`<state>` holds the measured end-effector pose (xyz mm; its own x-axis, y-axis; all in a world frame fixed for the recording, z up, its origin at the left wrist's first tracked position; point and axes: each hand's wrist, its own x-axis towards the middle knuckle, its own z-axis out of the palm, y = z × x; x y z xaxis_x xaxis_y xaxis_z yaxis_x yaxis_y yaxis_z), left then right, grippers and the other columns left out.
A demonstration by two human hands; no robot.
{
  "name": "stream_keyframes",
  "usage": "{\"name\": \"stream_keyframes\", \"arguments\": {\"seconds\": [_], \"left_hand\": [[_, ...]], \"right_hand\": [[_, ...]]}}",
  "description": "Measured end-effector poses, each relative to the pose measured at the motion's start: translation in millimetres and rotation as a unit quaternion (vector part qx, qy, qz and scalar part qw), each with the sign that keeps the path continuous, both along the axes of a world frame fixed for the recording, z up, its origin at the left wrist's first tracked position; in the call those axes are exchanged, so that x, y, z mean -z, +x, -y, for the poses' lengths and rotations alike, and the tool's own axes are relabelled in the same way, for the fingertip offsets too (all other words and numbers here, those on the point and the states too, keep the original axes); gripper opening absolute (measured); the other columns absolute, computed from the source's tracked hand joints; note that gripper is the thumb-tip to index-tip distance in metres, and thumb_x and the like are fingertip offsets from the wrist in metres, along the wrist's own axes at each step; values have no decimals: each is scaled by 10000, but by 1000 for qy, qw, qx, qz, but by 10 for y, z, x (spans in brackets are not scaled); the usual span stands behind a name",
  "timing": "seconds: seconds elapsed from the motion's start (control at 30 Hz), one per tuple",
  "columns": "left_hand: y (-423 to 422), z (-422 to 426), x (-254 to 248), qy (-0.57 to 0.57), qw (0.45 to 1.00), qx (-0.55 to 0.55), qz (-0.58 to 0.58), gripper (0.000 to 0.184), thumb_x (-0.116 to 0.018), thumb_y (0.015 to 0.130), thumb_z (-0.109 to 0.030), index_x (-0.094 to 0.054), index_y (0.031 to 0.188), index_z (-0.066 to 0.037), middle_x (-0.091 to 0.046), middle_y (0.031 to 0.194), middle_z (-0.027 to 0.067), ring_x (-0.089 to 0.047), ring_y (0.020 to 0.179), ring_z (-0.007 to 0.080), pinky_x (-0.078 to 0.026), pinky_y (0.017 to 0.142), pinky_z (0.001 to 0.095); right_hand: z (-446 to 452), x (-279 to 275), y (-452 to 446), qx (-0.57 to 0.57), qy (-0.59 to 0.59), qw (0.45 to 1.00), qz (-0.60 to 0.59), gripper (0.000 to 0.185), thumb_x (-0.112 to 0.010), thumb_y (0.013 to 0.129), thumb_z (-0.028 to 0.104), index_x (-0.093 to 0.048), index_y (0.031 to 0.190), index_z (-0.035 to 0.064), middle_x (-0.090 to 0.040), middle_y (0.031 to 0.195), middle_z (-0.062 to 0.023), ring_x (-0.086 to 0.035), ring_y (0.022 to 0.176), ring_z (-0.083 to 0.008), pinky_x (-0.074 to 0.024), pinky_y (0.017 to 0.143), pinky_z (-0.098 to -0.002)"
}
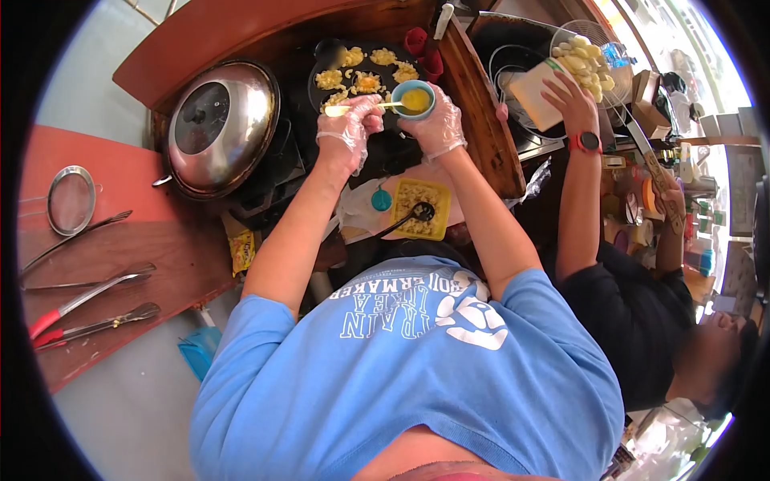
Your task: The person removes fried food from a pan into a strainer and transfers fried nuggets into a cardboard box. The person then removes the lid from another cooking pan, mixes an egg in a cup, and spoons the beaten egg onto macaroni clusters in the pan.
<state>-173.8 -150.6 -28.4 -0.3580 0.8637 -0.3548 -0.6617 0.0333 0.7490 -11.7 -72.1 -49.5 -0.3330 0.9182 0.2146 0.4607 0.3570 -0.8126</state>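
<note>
My left hand (pixel 353 128), in a clear plastic glove, is closed around a pale yellow spoon (pixel 338 111). The spoon's thin part reaches right to the rim of a small blue cup (pixel 396 95). That cup holds yellow liquid (pixel 415 99) and sits tilted in my gloved right hand (pixel 437 128), whose fingers wrap around it. Just beyond both hands lies a dark round pan (pixel 371 58) with several clumps of yellow food (pixel 383 56) in its hollows. Below my hands stands a yellow square container (pixel 443 208) of crumbly pale food, with a black ladle (pixel 422 211) resting in it.
A lidded metal wok (pixel 220 120) stands left of the pan. Tongs (pixel 96 301) and a strainer (pixel 70 199) lie on the red-brown counter (pixel 104 240). At right, a co-worker's hand (pixel 573 104) holds a white-and-yellow board (pixel 536 94) by a basket of pale pieces (pixel 584 64).
</note>
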Motion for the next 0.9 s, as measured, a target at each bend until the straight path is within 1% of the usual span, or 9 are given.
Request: {"name": "stream_keyframes", "arguments": {"seconds": [0.07,0.23,0.37,0.47,0.5,0.6,0.73,0.77,0.9], "left_hand": [[-116,-56,-41,12,999,-7,-30,110,-709,885,-28,-699,956,56,-677,742,93,-596,562,128,-525,566,265],[-472,-213,-133,28,996,-31,-79,177,-753,849,-35,-678,970,69,-692,761,124,-610,570,138,-519,551,261],[-696,-218,-200,35,991,-67,-114,179,-763,843,-31,-672,966,62,-689,776,111,-619,582,137,-535,572,255],[-800,-167,-118,11,984,-102,-144,178,-764,845,-34,-672,964,60,-686,770,108,-617,579,136,-539,576,255],[-840,-135,-62,5,983,-95,-154,181,-755,871,-57,-697,996,61,-697,802,101,-626,611,126,-548,614,260],[-894,-52,92,-15,983,-95,-158,169,-749,878,-62,-694,989,52,-694,797,95,-621,612,126,-547,617,264],[-902,7,298,-35,982,-102,-157,185,-752,879,-85,-691,994,46,-679,775,80,-618,616,124,-545,620,264],[-861,9,305,-36,981,-112,-156,148,-727,881,-53,-681,974,53,-683,768,99,-613,576,126,-550,580,251],[-781,-84,419,-50,977,-121,-168,155,-717,888,-58,-672,987,52,-686,777,107,-626,588,130,-561,580,261]], "right_hand": [[-83,16,-64,6,-2,1000,4,615,-843,582,212,-642,1150,90,-702,1065,-158,-668,1021,-357,-529,904,-420],[-296,-14,-148,5,12,1000,15,619,-867,567,280,-675,1128,103,-716,1076,-141,-674,1021,-342,-530,910,-419],[-283,-73,-58,31,-4,999,34,624,-868,578,277,-678,1150,112,-722,1060,-129,-686,1000,-321,-535,900,-402],[-174,-197,83,11,-28,999,-17,626,-869,573,276,-673,1138,93,-725,1044,-129,-692,985,-314,-537,894,-392],[-170,-160,125,22,-26,999,-7,631,-873,576,285,-670,1138,79,-729,1039,-126,-697,980,-303,-538,893,-386],[-87,-137,256,54,-31,998,-16,630,-872,590,301,-670,1145,79,-733,1047,-122,-699,986,-293,-538,896,-383],[93,-194,447,57,-69,994,-60,624,-908,582,207,-664,1132,41,-736,1041,-105,-703,963,-217,-538,887,-346],[131,-196,483,61,-74,994,-57,604,-903,599,165,-659,1137,39,-734,1036,-88,-697,958,-197,-535,886,-335],[272,-140,614,44,-112,986,-117,561,-881,630,102,-660,1143,50,-723,1032,-43,-670,936,-135,-536,867,-317]]}}
